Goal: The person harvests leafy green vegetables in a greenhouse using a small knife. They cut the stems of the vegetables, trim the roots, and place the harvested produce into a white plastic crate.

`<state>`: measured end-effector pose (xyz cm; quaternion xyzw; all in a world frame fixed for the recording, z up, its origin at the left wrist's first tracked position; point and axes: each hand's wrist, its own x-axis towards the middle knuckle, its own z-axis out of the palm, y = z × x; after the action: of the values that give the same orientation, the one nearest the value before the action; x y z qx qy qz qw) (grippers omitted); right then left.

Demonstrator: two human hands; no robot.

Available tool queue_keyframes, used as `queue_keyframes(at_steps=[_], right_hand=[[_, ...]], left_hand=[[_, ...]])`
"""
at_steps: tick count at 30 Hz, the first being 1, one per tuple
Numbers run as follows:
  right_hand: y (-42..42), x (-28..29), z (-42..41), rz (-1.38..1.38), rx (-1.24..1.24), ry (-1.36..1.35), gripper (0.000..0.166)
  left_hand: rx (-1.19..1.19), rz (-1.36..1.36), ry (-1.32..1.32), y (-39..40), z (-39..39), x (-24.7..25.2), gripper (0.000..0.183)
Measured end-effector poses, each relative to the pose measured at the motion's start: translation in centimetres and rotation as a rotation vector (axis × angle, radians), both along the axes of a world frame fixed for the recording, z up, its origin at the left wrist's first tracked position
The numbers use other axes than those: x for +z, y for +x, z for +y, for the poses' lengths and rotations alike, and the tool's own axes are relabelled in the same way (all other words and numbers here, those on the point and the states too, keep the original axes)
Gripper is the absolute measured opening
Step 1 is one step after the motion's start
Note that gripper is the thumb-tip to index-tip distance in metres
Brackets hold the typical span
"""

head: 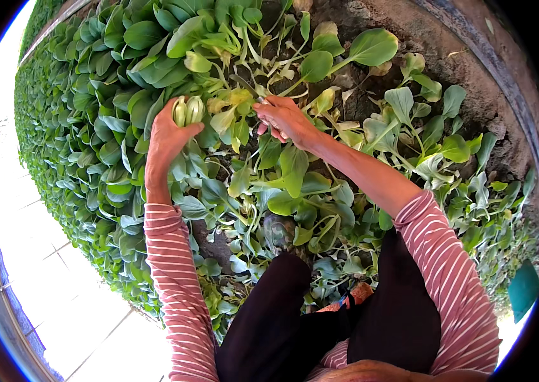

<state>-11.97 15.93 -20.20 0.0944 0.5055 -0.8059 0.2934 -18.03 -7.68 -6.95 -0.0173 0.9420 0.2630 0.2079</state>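
Observation:
My left hand (167, 136) is wrapped around leafy greens that look like pak choi (189, 111), with the pale stem bases facing me. Their leaves are partly hidden behind the hand and in the foliage. A small knife with a curved blade (246, 86) is held in my right hand (286, 118), its tip pointing up and left. The blade lies over pale stalks and yellowing leaves (238, 98) just right of the held stems. Most of the handle is covered by my fingers.
Dense upright pak choi plants (107, 110) fill the bed on the left. Loose and wilted leaves (293, 176) cover the ground before my knees. Bare soil (374, 14) shows at the upper right, bordered by a dark hose or strip (494, 62). A camouflage-patterned shoe (279, 231) rests among leaves.

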Motion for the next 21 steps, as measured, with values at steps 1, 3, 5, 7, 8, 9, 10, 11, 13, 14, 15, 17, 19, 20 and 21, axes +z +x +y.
queue_keyframes(at_steps=[1, 3, 5, 7, 8, 9, 10, 11, 13, 14, 15, 17, 19, 20, 21], right_hand=[[-0.4, 0.0, -0.1, 0.014, 0.005, 0.007, 0.037], [-1.2, -0.1, 0.1, 0.037, 0.024, 0.03, 0.036], [-1.9, -0.2, 0.5, 0.041, 0.062, 0.044, 0.034], [-2.5, -0.1, 0.0, 0.016, 0.097, 0.084, 0.035], [-2.7, -0.3, -0.3, 0.026, 0.101, 0.075, 0.035], [-2.8, -0.4, -0.4, 0.034, 0.104, 0.067, 0.035], [-2.9, -0.5, -0.5, 0.05, 0.098, 0.061, 0.035], [-2.9, -0.6, -0.5, 0.066, 0.091, 0.054, 0.034], [-3.1, -0.5, -0.6, 0.069, 0.089, 0.062, 0.035], [-3.3, -0.5, -0.7, 0.057, 0.093, 0.076, 0.035], [-3.5, -0.6, -0.6, 0.044, 0.094, 0.094, 0.036], [-4.0, -0.7, -0.7, -0.003, 0.118, 0.049, 0.035], [-3.8, -0.9, -0.8, -0.03, 0.127, 0.021, 0.036], [-3.2, -1.0, -0.8, -0.035, 0.122, 0.021, 0.036], [-2.6, -0.8, -1.0, -0.041, 0.122, 0.016, 0.037]], left_hand=[[-0.023, 0.031, -0.013, 0.1, -0.1, -0.2, 0.065], [-0.069, 0.093, -0.037, 0.6, 0.2, -0.7, 0.062], [-0.067, 0.094, -0.048, 1.1, 0.9, -0.6, 0.061], [-0.059, 0.083, -0.074, 1.4, 0.6, -0.7, 0.061], [-0.066, 0.117, -0.083, 1.6, 0.3, -1.1, 0.059], [-0.062, 0.122, -0.072, 1.6, 0.2, -1.2, 0.06], [-0.058, 0.127, -0.061, 1.8, 0.1, -1.3, 0.06], [-0.053, 0.133, -0.05, 1.9, 0.0, -1.4, 0.06], [-0.05, 0.143, -0.035, 2.1, -0.1, -1.6, 0.059], [-0.048, 0.148, -0.028, 2.2, -0.2, -1.7, 0.059], [-0.046, 0.15, -0.013, 2.2, -0.2, -1.9, 0.058], [-0.041, 0.155, 0.016, 2.2, -0.2, -2.3, 0.057], [-0.041, 0.155, 0.006, 2.4, -0.4, -2.4, 0.057], [-0.041, 0.154, 0.001, 2.5, -0.4, -2.4, 0.057], [-0.039, 0.161, -0.002, 2.7, -0.6, -2.3, 0.054]])
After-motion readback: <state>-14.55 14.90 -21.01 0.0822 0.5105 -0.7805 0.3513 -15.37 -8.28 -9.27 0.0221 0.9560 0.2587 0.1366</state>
